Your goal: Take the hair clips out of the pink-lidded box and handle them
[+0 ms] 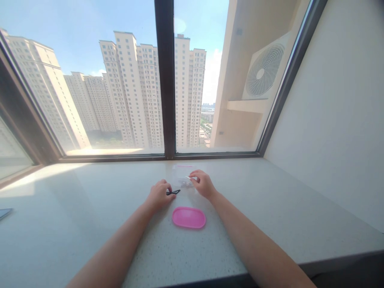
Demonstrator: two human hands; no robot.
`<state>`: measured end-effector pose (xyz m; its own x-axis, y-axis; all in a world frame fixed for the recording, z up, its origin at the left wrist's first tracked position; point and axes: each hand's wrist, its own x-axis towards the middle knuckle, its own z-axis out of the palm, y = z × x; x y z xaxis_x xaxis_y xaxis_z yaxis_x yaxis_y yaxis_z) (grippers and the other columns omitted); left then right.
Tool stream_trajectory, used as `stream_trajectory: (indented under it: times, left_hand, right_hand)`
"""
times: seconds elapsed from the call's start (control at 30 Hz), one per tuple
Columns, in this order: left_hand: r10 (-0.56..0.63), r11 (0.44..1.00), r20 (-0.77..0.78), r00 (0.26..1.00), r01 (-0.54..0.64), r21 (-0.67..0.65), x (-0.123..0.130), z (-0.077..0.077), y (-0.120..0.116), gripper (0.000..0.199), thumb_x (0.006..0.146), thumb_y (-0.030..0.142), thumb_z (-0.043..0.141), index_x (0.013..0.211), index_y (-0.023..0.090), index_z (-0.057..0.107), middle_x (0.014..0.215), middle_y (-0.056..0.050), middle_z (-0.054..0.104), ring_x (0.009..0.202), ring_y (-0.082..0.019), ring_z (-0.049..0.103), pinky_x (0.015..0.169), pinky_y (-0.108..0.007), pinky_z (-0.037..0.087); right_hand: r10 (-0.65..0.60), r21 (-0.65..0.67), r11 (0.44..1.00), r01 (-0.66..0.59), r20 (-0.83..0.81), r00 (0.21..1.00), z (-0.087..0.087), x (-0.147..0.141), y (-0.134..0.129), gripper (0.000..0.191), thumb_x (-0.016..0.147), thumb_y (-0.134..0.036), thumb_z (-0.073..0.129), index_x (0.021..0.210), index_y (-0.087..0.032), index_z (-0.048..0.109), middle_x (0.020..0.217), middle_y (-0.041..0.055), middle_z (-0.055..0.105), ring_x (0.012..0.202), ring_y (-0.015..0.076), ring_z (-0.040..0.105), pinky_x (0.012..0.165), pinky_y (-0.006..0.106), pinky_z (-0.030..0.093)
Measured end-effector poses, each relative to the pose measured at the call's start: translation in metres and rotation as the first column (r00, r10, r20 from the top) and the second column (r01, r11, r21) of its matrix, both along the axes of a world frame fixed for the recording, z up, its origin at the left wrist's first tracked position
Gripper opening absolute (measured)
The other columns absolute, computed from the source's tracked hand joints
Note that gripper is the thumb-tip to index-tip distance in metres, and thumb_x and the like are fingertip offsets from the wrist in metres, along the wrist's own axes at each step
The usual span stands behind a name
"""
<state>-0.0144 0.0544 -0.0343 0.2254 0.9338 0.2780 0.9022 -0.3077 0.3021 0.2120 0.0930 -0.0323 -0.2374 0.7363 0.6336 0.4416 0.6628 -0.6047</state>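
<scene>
My left hand [159, 194] is closed on a slim black item [174, 192] with a loop-like end, which sticks out to the right between thumb and fingers; its exact kind is too small to make out. My right hand [203, 183] pinches a small, thin white piece [188, 177]. That piece is above or at a clear plastic container [179, 172], which has some small dark bits in it and a pink line along its far side. Nearer to me, a pink oval lid [189, 218] lies flat between my forearms.
All of this lies on a pale speckled windowsill counter [90, 208]. A dark-framed window [169, 120] rises behind it, and a white wall [333, 120] bounds the right. At the far left edge, part of a flat bluish object [4, 213] shows. The counter's front edge runs along the bottom right.
</scene>
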Motion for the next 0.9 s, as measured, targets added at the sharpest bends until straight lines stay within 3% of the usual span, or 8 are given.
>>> stream_trajectory:
  times: [0.2,0.33,0.47,0.57,0.73,0.9]
  left_hand:
    - [-0.007,1.000,0.057,0.998,0.008,-0.018,-0.002,0.000,0.001,0.010,0.074,0.031,0.064,0.074,0.021,0.066,0.089,-0.004,0.060,0.090,-0.021,0.058,0.076,-0.029,0.039]
    - [-0.002,1.000,0.083,0.997,0.003,-0.013,-0.002,0.002,0.000,0.007,0.073,0.028,0.064,0.072,0.021,0.066,0.092,-0.004,0.060,0.094,-0.022,0.057,0.079,-0.031,0.039]
    - [0.016,0.999,0.120,0.993,-0.022,0.045,0.000,0.005,-0.002,0.007,0.072,0.030,0.066,0.072,0.022,0.067,0.096,-0.003,0.061,0.101,-0.025,0.054,0.084,-0.036,0.038]
    - [-0.033,0.995,0.172,0.984,0.016,0.101,0.000,0.008,-0.003,0.007,0.073,0.029,0.067,0.071,0.022,0.067,0.093,-0.004,0.061,0.097,-0.024,0.055,0.084,-0.036,0.038]
    - [-0.135,0.982,0.275,0.952,0.090,0.167,0.001,0.011,-0.003,0.007,0.075,0.025,0.063,0.072,0.019,0.064,0.081,-0.004,0.060,0.083,-0.019,0.056,0.076,-0.030,0.042]
    - [-0.155,0.979,0.340,0.928,0.097,0.181,0.002,0.014,-0.005,0.010,0.077,0.027,0.062,0.071,0.019,0.061,0.078,-0.002,0.060,0.073,-0.016,0.054,0.071,-0.027,0.042]
  right_hand:
    - [-0.084,0.111,0.991,0.079,0.033,0.996,0.009,-0.001,-0.007,0.014,0.078,-0.011,0.055,0.082,-0.015,0.068,0.087,0.0060,0.066,0.055,0.0100,0.047,0.058,0.024,0.042]
    - [-0.050,0.154,0.987,0.041,0.052,0.997,0.013,-0.007,-0.015,0.013,0.079,-0.012,0.054,0.081,-0.015,0.066,0.082,0.0047,0.065,0.054,0.0102,0.046,0.060,0.024,0.042]
    - [0.075,0.129,0.988,-0.087,0.093,0.993,0.011,-0.011,-0.021,0.011,0.078,-0.011,0.056,0.081,-0.016,0.065,0.084,0.0036,0.065,0.051,0.0083,0.044,0.059,0.023,0.041]
    - [0.125,0.096,0.986,-0.139,0.139,0.982,0.008,-0.012,-0.021,0.012,0.077,-0.010,0.055,0.081,-0.015,0.066,0.081,0.0028,0.064,0.052,0.0081,0.046,0.058,0.022,0.040]
    - [0.072,0.079,0.992,-0.097,0.270,0.960,0.007,-0.015,-0.021,0.011,0.077,-0.012,0.057,0.078,-0.016,0.067,0.072,0.0020,0.063,0.056,0.0104,0.049,0.061,0.023,0.040]
    - [0.066,0.035,0.996,-0.080,0.284,0.956,0.006,-0.022,-0.023,0.008,0.076,-0.015,0.060,0.077,-0.017,0.068,0.069,0.0020,0.065,0.055,0.0123,0.052,0.065,0.026,0.043]
